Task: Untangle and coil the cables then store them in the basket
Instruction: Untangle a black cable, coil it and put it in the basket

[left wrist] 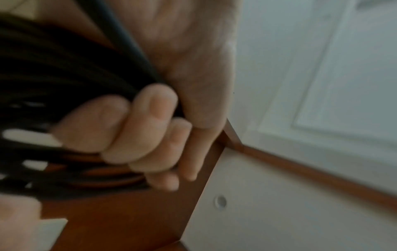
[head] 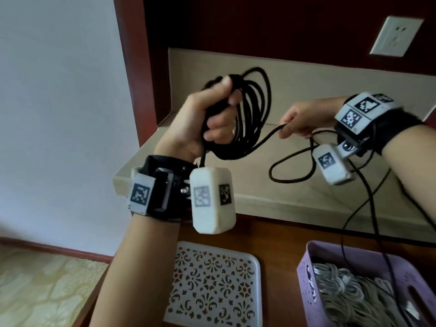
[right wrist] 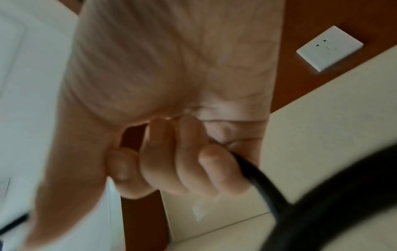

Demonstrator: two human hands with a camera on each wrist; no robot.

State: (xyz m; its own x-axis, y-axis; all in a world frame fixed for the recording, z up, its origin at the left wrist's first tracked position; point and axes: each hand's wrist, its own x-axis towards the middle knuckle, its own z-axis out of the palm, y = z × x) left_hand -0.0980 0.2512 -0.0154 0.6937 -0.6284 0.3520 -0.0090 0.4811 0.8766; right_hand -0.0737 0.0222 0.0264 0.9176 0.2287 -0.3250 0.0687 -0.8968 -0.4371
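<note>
- Step in hand, as judged: coiling. The black cable is being gathered into loops; storing in the basket is not yet done for this one.
- The left hand is being held raised in front of the ledge, palm turned toward the camera, fingers and thumb curled tight round a bundle of several loops; the loops are fanning out above and to the right of the fist.
- The right hand is being held level to the right, well apart from the left, with its fingers closed round a single strand; that strand is being run taut across to the coil.
- The loose remainder is being left looped on the ledge under the right wrist, and a tail is trailing down over the edge toward the basket.
- The purple basket is sitting on the desk at lower right, with pale coiled cables already lying in it; a white patterned tray is lying just beside it on the left.
- Next move, as judged: the held strand is to be swung over to the left fist as another loop, with slack being fed through the right fingers so the tail is not snagged on the ledge edge.
</note>
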